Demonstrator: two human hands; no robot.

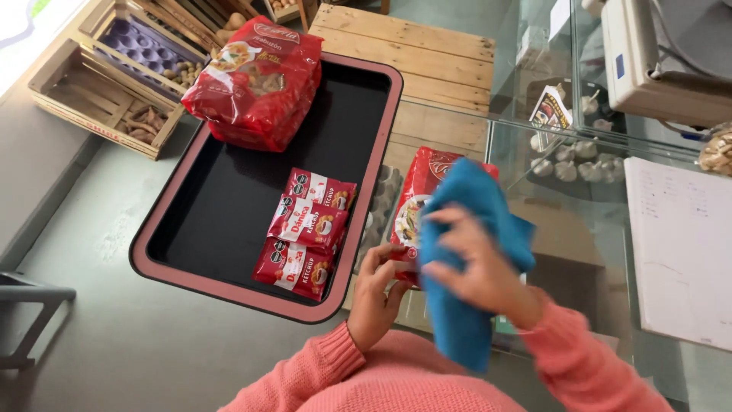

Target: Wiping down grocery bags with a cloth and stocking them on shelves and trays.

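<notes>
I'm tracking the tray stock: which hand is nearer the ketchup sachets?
Left. The left hand grips the bottom edge of the red pasta packet just right of the ketchup sachets on the black tray. The right hand holds the blue cloth farther right.

Daylight is falling across a grey floor (pixel 114 336). Wooden crates (pixel 107 69) are sitting by the wall, and a glass counter (pixel 595 229) is standing beside a wooden pallet (pixel 427 53).

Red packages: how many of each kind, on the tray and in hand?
Large red bags on the black tray: 1
Small red sachets on the tray: 3
Red bag held by left hand, under blue cloth: 1
Total: 5
</notes>
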